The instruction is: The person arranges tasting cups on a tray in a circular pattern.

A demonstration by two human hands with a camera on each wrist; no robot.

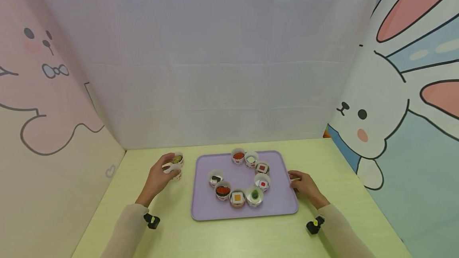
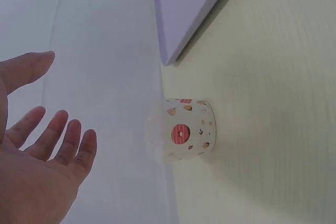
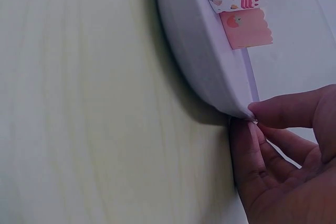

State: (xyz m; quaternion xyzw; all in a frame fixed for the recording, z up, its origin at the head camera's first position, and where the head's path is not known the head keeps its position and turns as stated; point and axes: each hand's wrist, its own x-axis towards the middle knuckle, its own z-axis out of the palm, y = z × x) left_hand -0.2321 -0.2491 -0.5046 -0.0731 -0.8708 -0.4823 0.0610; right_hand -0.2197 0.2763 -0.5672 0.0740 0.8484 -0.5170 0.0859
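Observation:
My left hand (image 1: 156, 179) reaches over two small paper cups left of the tray; thumb and fingers are spread apart. The nearer cup (image 1: 176, 175) sits under the thumb, and the farther cup (image 1: 180, 161), with something yellow-green inside, is by the fingertips. In the left wrist view a white cup (image 2: 191, 129) printed with a doughnut stands on the table, just beyond the relaxed fingers. My right hand (image 1: 306, 187) pinches the right rim of the lilac tray (image 1: 281, 200), thumb above and fingers below, as the right wrist view shows.
Several paper cups stand on the tray in a curved row, among them a red-filled cup (image 1: 223, 191), a cup with a green piece (image 1: 254, 196) and a pink cup with an orange square (image 1: 237, 198). A white cloth (image 1: 215, 71) hangs behind the pale table (image 1: 172, 234).

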